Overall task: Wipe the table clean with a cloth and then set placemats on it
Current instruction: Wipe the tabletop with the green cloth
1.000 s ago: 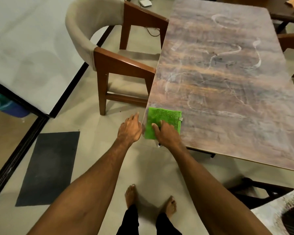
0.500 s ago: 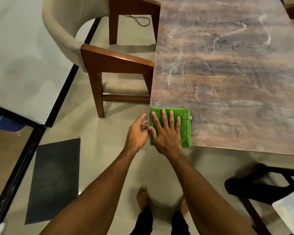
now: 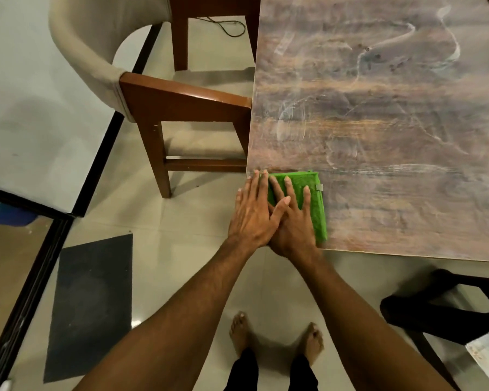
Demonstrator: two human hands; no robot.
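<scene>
at the table (image 3: 393,136) corner, both flat hands, left hand (image 3: 253,213) and right hand (image 3: 292,224), press the folded green cloth (image 3: 316,204).

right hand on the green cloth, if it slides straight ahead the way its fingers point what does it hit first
Nothing solid, as far as the picture shows: the right hand points up the table along its left edge, so the cloth would first cross the whitish smears.

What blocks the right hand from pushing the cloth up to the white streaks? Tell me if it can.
Likely yes, nothing blocks it. The right hand lies flat on the green cloth, the left hand overlapping it, and only bare table lies between cloth and white streaks.
</scene>
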